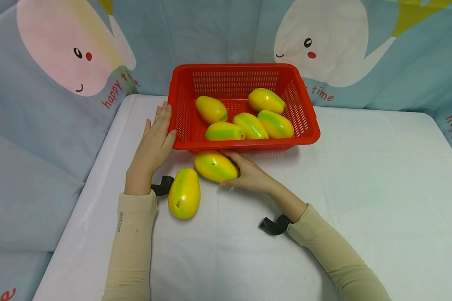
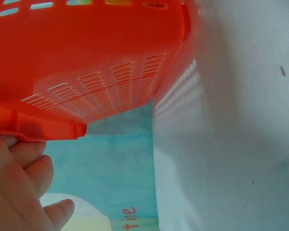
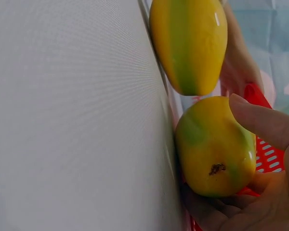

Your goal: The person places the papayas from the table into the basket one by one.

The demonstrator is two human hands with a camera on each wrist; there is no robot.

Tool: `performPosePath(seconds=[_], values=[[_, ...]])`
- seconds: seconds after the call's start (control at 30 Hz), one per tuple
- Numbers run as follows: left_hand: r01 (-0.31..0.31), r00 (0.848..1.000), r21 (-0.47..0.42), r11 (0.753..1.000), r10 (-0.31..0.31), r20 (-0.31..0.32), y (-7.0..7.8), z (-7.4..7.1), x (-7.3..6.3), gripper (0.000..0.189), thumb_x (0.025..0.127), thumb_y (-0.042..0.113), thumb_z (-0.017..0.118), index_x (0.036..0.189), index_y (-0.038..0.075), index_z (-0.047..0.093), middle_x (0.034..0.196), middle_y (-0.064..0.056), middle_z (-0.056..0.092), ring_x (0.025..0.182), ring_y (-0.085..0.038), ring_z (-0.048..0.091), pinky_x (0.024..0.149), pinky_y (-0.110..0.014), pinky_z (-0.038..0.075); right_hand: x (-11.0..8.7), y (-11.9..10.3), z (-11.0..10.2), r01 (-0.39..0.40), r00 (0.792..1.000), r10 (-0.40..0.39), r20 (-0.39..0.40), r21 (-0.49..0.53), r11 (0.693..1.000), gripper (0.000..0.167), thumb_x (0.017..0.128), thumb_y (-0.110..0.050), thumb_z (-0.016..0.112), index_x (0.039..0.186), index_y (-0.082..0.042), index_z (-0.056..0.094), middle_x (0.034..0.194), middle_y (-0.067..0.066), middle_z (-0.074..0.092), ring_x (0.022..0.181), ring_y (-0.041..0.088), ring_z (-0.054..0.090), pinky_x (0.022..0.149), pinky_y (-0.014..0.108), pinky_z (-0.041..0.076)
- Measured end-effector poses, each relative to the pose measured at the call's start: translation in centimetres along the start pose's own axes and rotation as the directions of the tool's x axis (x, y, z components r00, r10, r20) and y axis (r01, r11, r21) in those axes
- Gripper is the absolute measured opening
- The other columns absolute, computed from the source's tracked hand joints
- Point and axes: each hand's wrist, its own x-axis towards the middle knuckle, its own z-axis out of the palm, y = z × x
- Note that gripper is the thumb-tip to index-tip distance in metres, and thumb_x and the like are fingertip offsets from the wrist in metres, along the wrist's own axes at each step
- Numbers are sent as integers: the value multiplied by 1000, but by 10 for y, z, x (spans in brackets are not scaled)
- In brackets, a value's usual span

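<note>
A yellow-green papaya [image 1: 215, 166] lies at the front of the red basket [image 1: 245, 144], and my right hand [image 1: 250, 173] grips its right end. In the right wrist view the thumb is on one side of this papaya [image 3: 216, 149] and the fingers curl round the other. My left hand [image 1: 156, 140] rests along the basket's left rim with its fingers extended. From the left wrist, those fingers [image 2: 36, 173] show right at the basket's rim [image 2: 43, 131]. Another papaya [image 1: 184, 194] lies on the table between the forearms, its narrower end toward the basket.
Several papayas, one of them at the back right [image 1: 266, 100], lie inside the basket. White cloth covers the table [image 1: 373, 188]. Behind it hangs a blue curtain [image 1: 214, 33] with printed whales. A black curved piece [image 1: 276, 225] sits at each wrist.
</note>
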Motion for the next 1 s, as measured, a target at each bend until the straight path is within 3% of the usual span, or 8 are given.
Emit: performPosePath(seconds=[1.0], values=[[-4,1000,4,1000,4,1,0,0,0,61,98,27,34,152,11,11,158,-2,7,144,-16,3,114,-49,0,2,4,0,31,1000,-31,0,6,1000,84,78,-22,78,147,-11,31,146,4,38,124,19,41,107,41,30]])
